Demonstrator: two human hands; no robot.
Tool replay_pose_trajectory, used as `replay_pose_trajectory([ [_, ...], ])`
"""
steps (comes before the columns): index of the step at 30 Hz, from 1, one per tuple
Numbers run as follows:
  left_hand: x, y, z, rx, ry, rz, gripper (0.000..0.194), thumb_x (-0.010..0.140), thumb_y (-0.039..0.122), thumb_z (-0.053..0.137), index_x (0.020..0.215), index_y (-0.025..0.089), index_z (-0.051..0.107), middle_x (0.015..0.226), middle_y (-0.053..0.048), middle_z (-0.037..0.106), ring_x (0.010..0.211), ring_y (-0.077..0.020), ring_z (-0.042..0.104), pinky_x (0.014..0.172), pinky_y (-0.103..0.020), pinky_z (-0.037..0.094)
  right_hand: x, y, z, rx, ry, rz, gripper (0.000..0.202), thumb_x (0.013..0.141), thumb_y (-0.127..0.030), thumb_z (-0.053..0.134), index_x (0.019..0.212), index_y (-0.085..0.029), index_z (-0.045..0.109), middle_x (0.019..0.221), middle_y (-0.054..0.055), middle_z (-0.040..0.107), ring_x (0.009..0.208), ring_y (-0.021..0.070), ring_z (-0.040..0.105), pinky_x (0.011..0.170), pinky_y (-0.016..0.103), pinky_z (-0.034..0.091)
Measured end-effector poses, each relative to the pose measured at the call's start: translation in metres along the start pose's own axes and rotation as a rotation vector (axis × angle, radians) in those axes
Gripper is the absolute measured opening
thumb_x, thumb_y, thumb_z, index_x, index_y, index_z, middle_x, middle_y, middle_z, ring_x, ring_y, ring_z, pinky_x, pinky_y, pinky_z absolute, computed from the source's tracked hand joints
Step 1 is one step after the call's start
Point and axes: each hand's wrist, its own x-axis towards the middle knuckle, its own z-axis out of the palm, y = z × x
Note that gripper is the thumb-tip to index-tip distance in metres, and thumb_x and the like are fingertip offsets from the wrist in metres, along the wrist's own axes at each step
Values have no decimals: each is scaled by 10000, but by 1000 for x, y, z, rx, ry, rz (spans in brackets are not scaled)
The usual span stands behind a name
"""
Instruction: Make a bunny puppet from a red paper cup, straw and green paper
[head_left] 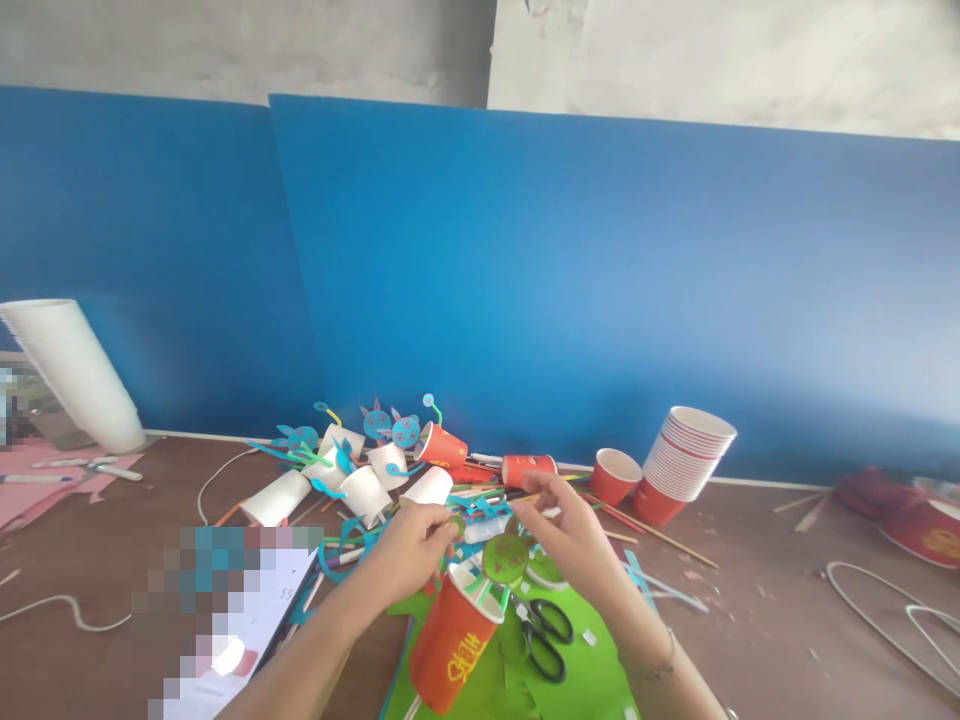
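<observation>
Left to right: we have a tall stack of plain white paper cups [75, 380] leaning by the blue panel [525, 270], then a phone with a lit screen [279, 603] where we read "55", the rest pixelated or too small. Left hand [416, 540]: fingertips drawn close together at a small round green piece [457, 526]; we can't tell if it's actually pinched. Just below is a red-orange paper cup with a white rim [450, 650], tilted in view, long axis running lower left to upper right, mouth up toward the hands; yellow stylised lettering on its side, which we can't read for sure. Left hand is nearer its rim. A round green face-like disc [506, 557] sits at the cup's mouth by pale straws, between and slightly below both hands. Black-handled scissors [546, 638] lie on green sheet material [592, 660]. Right hand [566, 522]: fingers bent, grip unclear, we can't tell if it holds anything. Further right, a leaning stack of red-and-white paper cups [686, 460], no legible brand.
</observation>
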Motion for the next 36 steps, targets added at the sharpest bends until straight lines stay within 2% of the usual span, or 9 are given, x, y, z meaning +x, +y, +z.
replay_pose_trajectory([
  [3,0,2,-2,-56,-27,-6,327,831,414,421,623,185,524,406,59,430,372,-116,413,432,-231,313,3,12,-4,-20,-266,59,457,633,-304,733,1060,-194,613,972,68,665,837,217,624,652,294,490],
  [6,0,1,-3,-135,-38,-9,327,824,418,466,886,140,626,528,45,500,423,-108,425,445,-228,329,5,20,-1,66,-478,113,165,667,-203,675,829,-177,656,754,30,685,686,186,631,591,276,470],
  [9,3,-6,-2,-228,-39,22,498,789,451,564,1197,167,547,802,-11,606,631,-141,544,577,-241,414,10,21,3,236,-375,161,116,659,-221,694,718,-168,609,619,6,654,560,160,599,531,268,448],
  [13,4,-15,2,-328,-80,-6,791,658,509,712,1331,214,422,1227,-99,550,1049,-246,534,846,-313,425,14,19,1,468,-246,197,301,585,-337,794,713,-177,574,591,3,644,511,155,572,472,261,426],
  [16,1,-12,5,-521,-186,-50,885,597,441,778,1354,247,362,1324,-102,508,1198,-276,474,917,-342,418,14,15,-3,557,-190,196,322,590,-362,807,740,-185,584,627,13,663,535,162,585,480,260,424],
  [20,-4,-2,13,-571,-232,-28,702,599,320,792,1223,250,479,1206,-71,620,1107,-292,570,880,-364,463,12,11,-5,603,-188,131,290,657,-376,772,814,-175,633,723,47,690,593,170,595,510,266,425],
  [27,-1,1,25,-668,-42,56,555,678,324,730,1169,208,498,1126,-89,658,965,-264,636,808,-357,499,12,6,-6,567,-121,152,396,687,-429,745,993,-201,638,907,56,693,813,204,620,692,293,456],
  [30,0,3,28,-747,-5,75,583,695,346,721,1195,199,461,1123,-100,653,923,-252,650,777,-355,513,12,7,-4,481,-194,148,313,671,-433,750,847,-182,682,777,37,684,726,188,599,661,286,433],
  [36,1,1,35,-737,96,85,585,712,326,709,1217,200,440,1118,-100,651,951,-251,639,820,-367,506,10,9,7,485,-24,129,287,661,-436,739,621,-172,635,573,-14,582,562,126,463,581,267,345],
])
